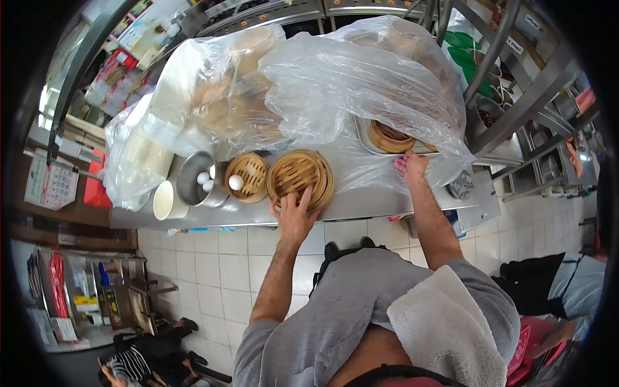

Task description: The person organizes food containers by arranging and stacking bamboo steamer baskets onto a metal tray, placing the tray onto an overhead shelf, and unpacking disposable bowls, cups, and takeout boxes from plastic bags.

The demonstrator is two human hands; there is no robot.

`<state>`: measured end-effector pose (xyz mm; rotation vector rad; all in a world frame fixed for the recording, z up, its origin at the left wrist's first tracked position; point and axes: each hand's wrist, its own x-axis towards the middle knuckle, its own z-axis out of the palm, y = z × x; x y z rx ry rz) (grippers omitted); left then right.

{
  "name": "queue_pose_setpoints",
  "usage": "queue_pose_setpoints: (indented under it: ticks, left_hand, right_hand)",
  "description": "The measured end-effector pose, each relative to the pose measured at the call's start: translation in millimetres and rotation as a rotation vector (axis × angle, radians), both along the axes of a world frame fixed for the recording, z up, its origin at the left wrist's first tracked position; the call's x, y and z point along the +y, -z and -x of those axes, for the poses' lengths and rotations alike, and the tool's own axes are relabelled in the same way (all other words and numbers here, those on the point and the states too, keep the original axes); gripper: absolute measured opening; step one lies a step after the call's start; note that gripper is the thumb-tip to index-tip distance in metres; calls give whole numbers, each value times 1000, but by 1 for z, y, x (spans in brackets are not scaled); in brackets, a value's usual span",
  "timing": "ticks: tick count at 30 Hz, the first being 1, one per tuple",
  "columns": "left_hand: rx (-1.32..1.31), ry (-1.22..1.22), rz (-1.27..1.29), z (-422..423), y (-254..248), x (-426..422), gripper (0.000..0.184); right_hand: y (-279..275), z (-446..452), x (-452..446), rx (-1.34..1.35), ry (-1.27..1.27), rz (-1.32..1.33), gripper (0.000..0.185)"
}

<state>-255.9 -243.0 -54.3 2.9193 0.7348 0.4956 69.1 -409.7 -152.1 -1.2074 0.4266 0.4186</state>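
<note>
My left hand [294,216] rests with spread fingers on the near rim of a stack of round bamboo steamers [302,174]. To its left stands a small bamboo steamer [253,169] with a white egg-like ball [236,182] on its slats. Beyond that is a metal bowl [188,176] holding several white eggs [203,177]. My right hand [412,166], fingers apart, is at the near edge of a metal tray [363,132], beside another bamboo steamer [389,137] partly under clear plastic. Whether its fingertips touch the tray cannot be made out.
Clear plastic bags [361,77] cover the back of the steel table [361,200]. A pale cup [166,200] stands at the left, a dish of dark bits [460,185] at the right. Metal rack bars [493,48] rise at the right. People are behind on both sides.
</note>
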Motion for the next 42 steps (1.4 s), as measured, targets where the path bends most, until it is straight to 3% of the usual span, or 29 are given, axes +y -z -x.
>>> queue_pose_setpoints:
  ticks: [3, 5, 9, 11, 15, 18, 19, 21, 23, 24, 26, 31, 36, 39, 41, 42]
  left_hand:
    - [-17, 57, 2, 22, 3, 12, 75]
    - [38, 22, 36, 30, 5, 17, 78]
    - [93, 7, 66, 28, -1, 21, 80]
    - [104, 16, 113, 19, -23, 17, 73]
    - [-159, 290, 125, -23, -57, 6, 51]
    - [-159, 451, 330, -72, -70, -8, 49]
    - [-165, 457, 322, -88, -68, -11, 49]
    - [-28, 535, 578, -116, -58, -14, 55]
    - [42, 556, 575, -138, -61, -16, 58]
    - [116, 570, 577, -148, -63, -16, 62]
    - [120, 650, 575, -172, -80, -14, 66]
    - [254, 811, 540, -216, -125, -14, 78]
    - [143, 961, 484, -268, -150, -6, 82]
    - [67, 1054, 345, -298, -182, -9, 86]
    - [-133, 1018, 266, -325, -181, -10, 82]
    - [-15, 992, 395, -339, -190, -11, 79]
  right_hand:
    - [-3, -12, 9, 45, 55, -37, 37]
    - [-7, -9, 18, -57, 217, 82, 15]
    - [-28, 2, 14, -67, 244, 68, 17]
    - [-32, 5, 4, -43, 165, 70, 45]
    - [-14, 17, -14, -100, 169, 109, 46]
    - [-12, 26, -29, -76, 80, 39, 48]
    - [-21, 30, -32, -55, 123, 128, 42]
    - [-25, 23, -45, -34, 172, 213, 37]
    - [-4, -2, -84, -238, 86, 439, 19]
    - [18, -14, -99, -293, 153, 284, 22]
    - [26, -28, -114, -277, 163, 218, 23]
    - [2, -36, -100, -197, 168, 201, 27]
    - [-45, -27, -92, -122, 252, 125, 24]
    - [-36, -16, -83, -147, 229, 194, 20]
    - [-42, 3, -64, -84, 371, 212, 20]
    - [-46, 18, -57, -124, 394, 181, 19]
